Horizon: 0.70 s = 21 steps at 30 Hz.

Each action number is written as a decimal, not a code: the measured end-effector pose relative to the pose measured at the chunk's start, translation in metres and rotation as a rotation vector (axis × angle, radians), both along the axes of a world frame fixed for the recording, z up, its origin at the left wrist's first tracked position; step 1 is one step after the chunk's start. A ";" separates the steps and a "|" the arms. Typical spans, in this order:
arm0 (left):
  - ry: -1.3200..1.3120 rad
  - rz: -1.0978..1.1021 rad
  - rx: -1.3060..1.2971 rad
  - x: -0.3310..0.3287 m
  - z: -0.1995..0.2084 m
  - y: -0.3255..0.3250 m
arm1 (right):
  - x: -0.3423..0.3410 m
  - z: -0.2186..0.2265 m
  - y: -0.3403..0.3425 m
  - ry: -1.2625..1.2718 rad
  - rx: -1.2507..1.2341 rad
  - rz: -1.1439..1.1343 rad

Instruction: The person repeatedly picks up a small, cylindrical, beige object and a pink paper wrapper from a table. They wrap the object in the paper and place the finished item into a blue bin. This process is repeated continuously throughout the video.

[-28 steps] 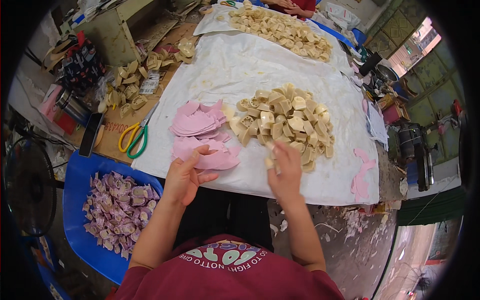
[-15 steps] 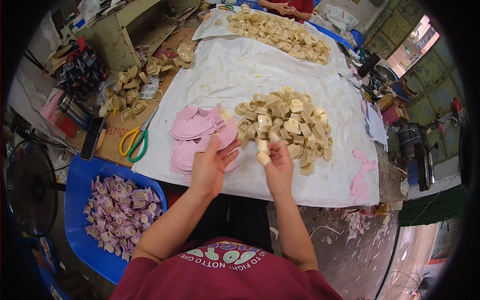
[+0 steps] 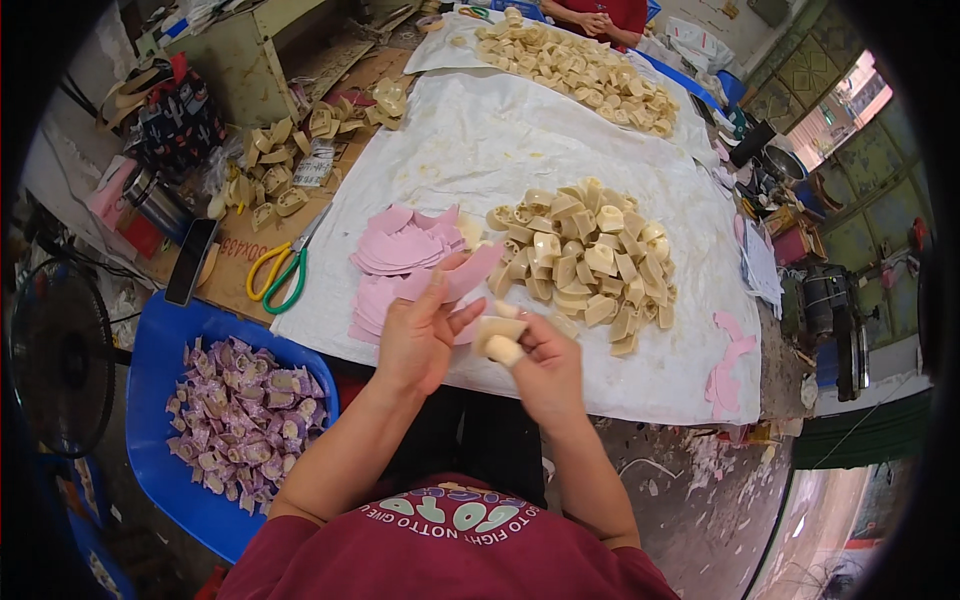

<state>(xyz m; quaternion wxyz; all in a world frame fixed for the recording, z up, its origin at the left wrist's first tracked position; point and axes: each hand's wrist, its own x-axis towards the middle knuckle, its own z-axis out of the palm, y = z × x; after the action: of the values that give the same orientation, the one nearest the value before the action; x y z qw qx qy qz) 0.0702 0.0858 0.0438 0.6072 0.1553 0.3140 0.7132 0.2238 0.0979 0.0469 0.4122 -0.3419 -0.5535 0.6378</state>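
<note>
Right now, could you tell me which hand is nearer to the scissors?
Left. The left hand is just right of the scissors; the right hand lies farther right, beyond it.

scissors (image 3: 279, 275): 1 | blue tray (image 3: 160, 345): 1 | fan (image 3: 60, 355): 1

Your bench (image 3: 250, 270) carries a white sheet (image 3: 480, 150). On the sheet lie pink cutouts (image 3: 395, 250) and beige pieces (image 3: 590, 260). Scissors (image 3: 280, 275) lie left.
</note>
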 end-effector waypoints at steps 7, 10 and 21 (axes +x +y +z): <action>-0.022 -0.162 0.048 0.003 0.014 -0.023 | -0.004 0.020 0.026 0.373 -0.177 0.014; -0.013 -0.079 0.043 -0.002 0.011 -0.025 | 0.000 0.020 0.015 0.241 0.113 -0.167; 0.033 -0.164 0.188 0.000 0.029 -0.040 | -0.009 0.034 -0.009 -0.234 0.965 -0.211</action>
<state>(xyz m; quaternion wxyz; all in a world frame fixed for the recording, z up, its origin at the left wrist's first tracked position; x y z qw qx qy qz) 0.0699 0.0454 0.0728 0.6410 0.2485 0.2420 0.6847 0.2147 0.0890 0.0813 0.5206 -0.2359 -0.7901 0.2215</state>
